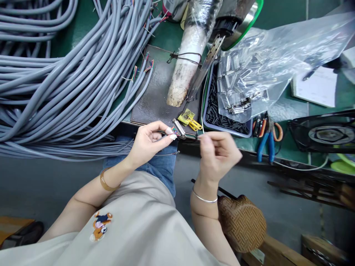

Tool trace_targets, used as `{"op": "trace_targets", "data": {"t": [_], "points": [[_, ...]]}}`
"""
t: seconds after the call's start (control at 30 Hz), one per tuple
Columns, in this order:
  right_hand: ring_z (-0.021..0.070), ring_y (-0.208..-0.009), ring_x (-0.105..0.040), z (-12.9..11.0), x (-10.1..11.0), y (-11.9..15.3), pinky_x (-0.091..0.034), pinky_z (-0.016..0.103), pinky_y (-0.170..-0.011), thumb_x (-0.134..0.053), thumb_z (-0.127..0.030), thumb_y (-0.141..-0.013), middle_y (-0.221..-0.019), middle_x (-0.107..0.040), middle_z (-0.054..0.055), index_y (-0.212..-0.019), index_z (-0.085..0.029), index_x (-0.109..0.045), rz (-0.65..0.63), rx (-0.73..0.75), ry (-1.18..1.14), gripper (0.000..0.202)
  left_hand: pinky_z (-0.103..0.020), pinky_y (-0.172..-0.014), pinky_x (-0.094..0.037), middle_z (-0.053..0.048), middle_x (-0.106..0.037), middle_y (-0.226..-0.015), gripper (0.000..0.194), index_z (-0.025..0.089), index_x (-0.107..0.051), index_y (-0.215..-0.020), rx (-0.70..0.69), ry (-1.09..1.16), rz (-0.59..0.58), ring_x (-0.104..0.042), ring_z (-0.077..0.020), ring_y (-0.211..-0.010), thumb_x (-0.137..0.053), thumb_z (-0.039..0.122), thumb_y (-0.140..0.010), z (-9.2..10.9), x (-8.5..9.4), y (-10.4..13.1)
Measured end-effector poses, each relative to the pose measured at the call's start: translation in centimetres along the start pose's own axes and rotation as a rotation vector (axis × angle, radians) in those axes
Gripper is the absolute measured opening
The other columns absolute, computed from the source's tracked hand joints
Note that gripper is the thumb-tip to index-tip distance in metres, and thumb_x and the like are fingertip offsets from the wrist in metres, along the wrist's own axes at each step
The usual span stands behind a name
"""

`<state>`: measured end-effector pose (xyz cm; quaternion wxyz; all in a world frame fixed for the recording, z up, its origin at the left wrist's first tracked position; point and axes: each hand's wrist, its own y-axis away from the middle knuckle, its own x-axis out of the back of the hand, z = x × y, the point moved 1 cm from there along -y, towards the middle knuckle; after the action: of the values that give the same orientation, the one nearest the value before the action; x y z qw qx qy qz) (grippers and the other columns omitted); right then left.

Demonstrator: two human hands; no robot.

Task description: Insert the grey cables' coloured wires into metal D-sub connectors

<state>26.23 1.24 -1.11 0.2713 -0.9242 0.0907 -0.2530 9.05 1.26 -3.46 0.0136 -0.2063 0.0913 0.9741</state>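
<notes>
My left hand (149,142) is closed, with thumb and forefinger pinching a multi-pin cable connector (178,128) and the fine coloured wires at its back. The connector is held just off the bench's front edge. To its right, my right hand (217,153) is closed, its thumb and forefinger pinched on a thin pale wire (203,127), which runs up beside a plastic bin (225,127). This hand is slightly blurred. Close behind the connector lies a yellow clip-like piece (194,123) with a yellow-green scrap under it.
Bundled grey cables (91,81) cover the bench's left side. A wrapped tube (183,70) leans over a dark plate (155,88). The bin holds black sleeves, with a clear bag (249,70) of connectors over it. Pliers (267,142) and a fan (327,131) are to the right.
</notes>
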Motion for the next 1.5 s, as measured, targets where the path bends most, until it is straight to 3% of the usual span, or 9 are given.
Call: {"op": "trace_targets", "data": {"t": [0.07, 0.13, 0.23, 0.33, 0.4, 0.5, 0.73, 1.2, 1.5], "points": [[0.0077, -0.038, -0.04, 0.2, 0.2, 0.0, -0.03, 0.023, -0.039, -0.062, -0.034, -0.097, -0.057, -0.051, -0.008, -0.097, -0.023, -0.068, 0.161, 0.018, -0.128, 0.012, -0.016, -0.039, -0.027, 0.0, -0.066, -0.076, 0.026, 0.014, -0.065, -0.075, -0.011, -0.003, 0.038, -0.04, 0.0002, -0.046, -0.087, 0.027, -0.07, 0.0, 0.2, -0.2], [0.0081, -0.036, -0.043, 0.5, 0.1, 0.2, -0.032, 0.023, -0.038, -0.061, -0.03, -0.098, -0.059, -0.056, -0.008, -0.112, -0.024, -0.065, 0.234, 0.044, -0.171, 0.015, -0.016, -0.039, -0.028, 0.0, -0.067, -0.077, 0.027, 0.014, -0.064, -0.074, -0.017, -0.002, 0.057, -0.04, 0.0006, -0.045, -0.087, 0.027, -0.07, 0.1, 0.3, -0.4], [0.012, -0.052, -0.068, 0.8, -0.5, 0.6, -0.051, 0.024, -0.047, -0.06, -0.018, -0.098, -0.082, -0.075, -0.003, -0.116, -0.024, -0.062, 0.178, 0.058, -0.048, 0.019, -0.015, -0.04, -0.031, 0.001, -0.068, -0.075, 0.029, 0.015, -0.063, -0.073, -0.039, -0.016, 0.064, -0.041, 0.0003, -0.045, -0.087, 0.029, -0.069, 0.3, 0.1, -0.8], [0.0181, -0.085, -0.079, 1.2, -1.3, 0.9, -0.064, 0.029, -0.073, -0.068, -0.014, -0.093, -0.099, -0.08, 0.001, -0.103, -0.023, -0.066, 0.028, 0.175, 0.086, 0.014, -0.015, -0.045, -0.037, 0.0, -0.068, -0.074, 0.029, 0.015, -0.061, -0.072, -0.055, -0.042, 0.062, -0.046, -0.0014, -0.048, -0.086, 0.028, -0.07, 0.4, -0.1, -1.3], [0.0177, -0.093, -0.079, 1.5, -1.8, 0.8, -0.065, 0.029, -0.08, -0.069, -0.011, -0.09, -0.105, -0.08, 0.002, -0.096, -0.024, -0.064, -0.033, 0.252, 0.124, 0.015, -0.015, -0.049, -0.041, 0.0, -0.068, -0.074, 0.026, 0.015, -0.061, -0.073, -0.079, -0.068, 0.068, -0.052, -0.0035, -0.054, -0.084, 0.026, -0.071, 0.4, -0.3, -1.6], [0.0156, -0.092, -0.078, 1.8, -2.4, 0.5, -0.064, 0.026, -0.078, -0.066, -0.008, -0.09, -0.107, -0.08, 0.003, -0.094, -0.023, -0.06, -0.02, 0.274, 0.13, 0.017, -0.015, -0.055, -0.044, 0.001, -0.066, -0.072, 0.021, 0.015, -0.061, -0.073, -0.142, -0.115, 0.094, -0.057, -0.006, -0.062, -0.08, 0.023, -0.073, 0.4, -0.6, -2.0], [0.0165, -0.091, -0.078, 2.0, -2.9, -0.3, -0.064, 0.029, -0.076, -0.064, -0.011, -0.092, -0.106, -0.08, 0.002, -0.093, -0.025, -0.057, 0.015, 0.258, 0.143, 0.016, -0.016, -0.058, -0.045, 0.003, -0.062, -0.073, 0.021, 0.016, -0.058, -0.074, -0.221, -0.215, 0.181, -0.057, -0.0053, -0.061, -0.078, 0.024, -0.075, 0.7, -1.4, -2.6], [0.0177, -0.09, -0.078, 2.1, -3.0, -1.3, -0.065, 0.032, -0.078, -0.069, -0.01, -0.089, -0.107, -0.08, 0.002, -0.094, -0.025, -0.06, 0.046, 0.324, 0.146, 0.019, -0.017, -0.058, -0.046, 0.002, -0.063, -0.071, 0.014, 0.017, -0.059, -0.073, -0.299, -0.298, 0.211, -0.056, -0.0061, -0.061, -0.072, 0.018, -0.079, 1.4, -1.7, -2.9], [0.0158, -0.086, -0.079, 2.1, -2.8, -0.9, -0.062, 0.023, -0.072, -0.07, -0.007, -0.085, -0.105, -0.082, 0.006, -0.087, -0.023, -0.059, -0.009, 0.471, 0.234, 0.02, -0.016, -0.061, -0.049, 0.001, -0.065, -0.074, 0.014, 0.015, -0.06, -0.073, -0.179, -0.216, 0.135, -0.061, -0.0067, -0.065, -0.074, 0.017, -0.074, 0.9, -0.9, -3.1]]}}
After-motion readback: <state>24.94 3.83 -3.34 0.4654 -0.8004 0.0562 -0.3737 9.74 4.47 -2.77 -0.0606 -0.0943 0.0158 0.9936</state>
